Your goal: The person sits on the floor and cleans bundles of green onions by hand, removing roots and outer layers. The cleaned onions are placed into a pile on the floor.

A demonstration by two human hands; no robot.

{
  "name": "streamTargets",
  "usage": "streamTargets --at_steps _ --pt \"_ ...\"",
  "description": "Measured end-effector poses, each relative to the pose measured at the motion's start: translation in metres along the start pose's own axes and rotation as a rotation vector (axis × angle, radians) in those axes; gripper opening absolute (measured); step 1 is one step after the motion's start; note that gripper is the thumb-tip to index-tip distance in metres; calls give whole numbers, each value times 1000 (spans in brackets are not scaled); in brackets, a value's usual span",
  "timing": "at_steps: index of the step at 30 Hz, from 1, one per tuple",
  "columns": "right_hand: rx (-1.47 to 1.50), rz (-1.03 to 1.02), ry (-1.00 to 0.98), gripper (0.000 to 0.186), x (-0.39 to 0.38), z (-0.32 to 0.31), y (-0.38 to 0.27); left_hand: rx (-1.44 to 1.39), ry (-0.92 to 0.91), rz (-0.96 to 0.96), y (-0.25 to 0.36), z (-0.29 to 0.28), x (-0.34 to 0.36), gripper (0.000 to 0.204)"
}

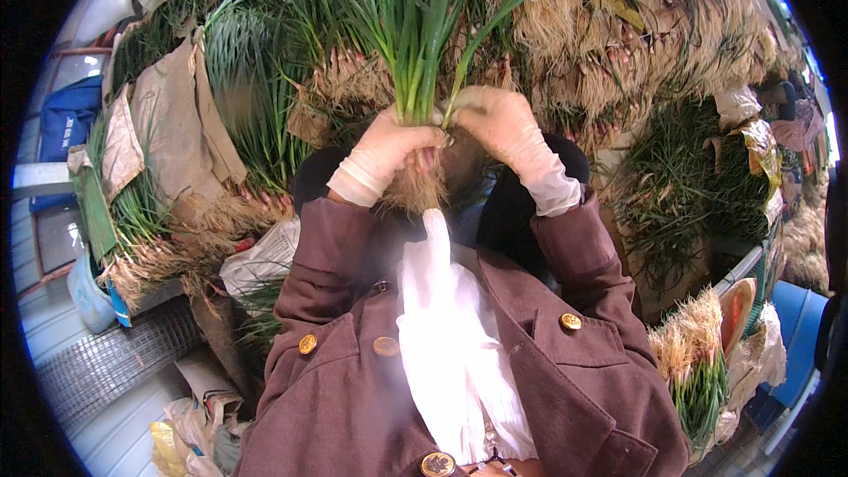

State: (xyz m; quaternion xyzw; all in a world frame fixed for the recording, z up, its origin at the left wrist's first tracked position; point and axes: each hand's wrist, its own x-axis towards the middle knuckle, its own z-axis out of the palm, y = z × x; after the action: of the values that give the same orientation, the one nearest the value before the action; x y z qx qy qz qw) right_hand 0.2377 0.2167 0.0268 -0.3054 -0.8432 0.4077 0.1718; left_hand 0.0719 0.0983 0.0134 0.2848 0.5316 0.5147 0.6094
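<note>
A bunch of green onions [411,53] stands upright in front of my lap, its long leaves reaching the top edge and its pale, stringy roots [411,185] hanging below. My left hand [384,146], in a thin pale glove, is closed round the bunch just above the roots. My gloved right hand [499,128] is beside it, fingers bent in a pinch on a thinner stalk [459,79] at the right of the bunch. The fingertips are partly hidden.
Heaps of onions [618,44] with roots showing surround me, among paper sheets [168,124]. A wire mesh roll [124,362] lies at the lower left, a blue bag [71,115] at the far left. A small bunch [689,362] and blue plastic container [795,336] are at the lower right.
</note>
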Motion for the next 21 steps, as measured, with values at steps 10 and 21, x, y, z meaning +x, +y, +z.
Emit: streamTargets --at_steps 10,21 --pt "-368 -343 -145 41 -7 -13 31 -307 53 173 2 -31 -27 27" --pt "346 98 -279 21 -25 38 -14 -230 90 140 12 -17 -19 37"
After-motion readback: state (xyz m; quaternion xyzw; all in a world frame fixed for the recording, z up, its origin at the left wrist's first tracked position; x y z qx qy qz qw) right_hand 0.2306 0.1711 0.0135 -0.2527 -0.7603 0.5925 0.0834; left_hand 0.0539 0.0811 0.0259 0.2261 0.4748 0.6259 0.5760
